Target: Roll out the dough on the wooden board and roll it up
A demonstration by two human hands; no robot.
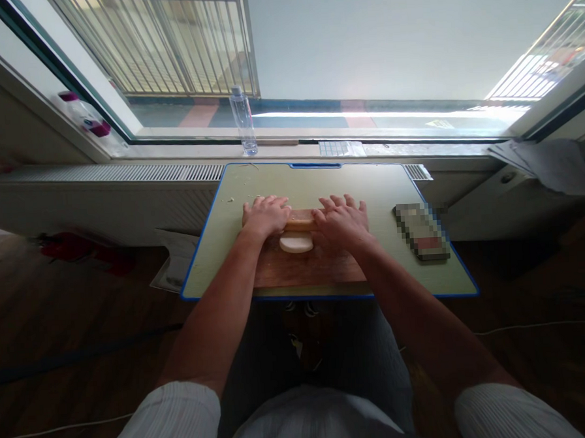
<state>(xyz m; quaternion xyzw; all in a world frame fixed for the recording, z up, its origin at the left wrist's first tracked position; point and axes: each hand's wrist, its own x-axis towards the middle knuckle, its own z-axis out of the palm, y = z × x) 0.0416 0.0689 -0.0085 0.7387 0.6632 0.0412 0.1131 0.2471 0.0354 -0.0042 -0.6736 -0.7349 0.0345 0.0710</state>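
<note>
A wooden rolling pin (pixel 300 225) lies crosswise on a brown wooden board (pixel 309 270). My left hand (pixel 267 216) rests palm down over its left part, fingers stretched forward. Over the right part lies my right hand (pixel 342 218), also palm down, with its fingers spread apart. Both palms hide the pin's ends; only the stretch between my thumbs shows. Just on the near side of the pin, a pale, rounded piece of dough (pixel 296 243) sits on the board between my hands. Neither hand visibly touches the dough.
The board is on a pale green, blue-edged table (pixel 215 249). A blurred-out phone (pixel 422 232) lies at its right. Small crumbs (pixel 230 200) dot the left side. Behind, a clear bottle (pixel 244 122) stands on the windowsill, with a purple-capped bottle (pixel 85 114) further left.
</note>
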